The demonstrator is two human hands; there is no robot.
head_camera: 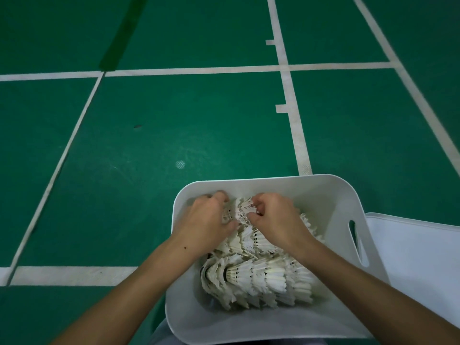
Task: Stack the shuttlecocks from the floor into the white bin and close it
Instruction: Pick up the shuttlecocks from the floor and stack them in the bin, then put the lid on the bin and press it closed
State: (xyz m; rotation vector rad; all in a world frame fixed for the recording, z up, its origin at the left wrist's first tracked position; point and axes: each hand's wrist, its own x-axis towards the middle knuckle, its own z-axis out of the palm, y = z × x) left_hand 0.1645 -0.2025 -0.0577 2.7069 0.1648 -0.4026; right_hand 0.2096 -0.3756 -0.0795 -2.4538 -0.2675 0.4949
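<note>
The white bin (323,192) sits on the green court floor right in front of me, with no lid on it. Stacked rows of white feather shuttlecocks (263,277) lie inside it. Both hands are inside the bin at its far end. My left hand (209,220) curls over shuttlecocks near the left wall. My right hand (276,217) pinches the feathers of a shuttlecock stack (245,210) between the two hands. The lower part of that stack is hidden under my hands.
A flat white lid (413,247) lies on the floor just right of the bin. White court lines (293,120) cross the green floor (174,120). No loose shuttlecocks show on the visible floor. My grey-clad lap (161,337) is at the bottom edge.
</note>
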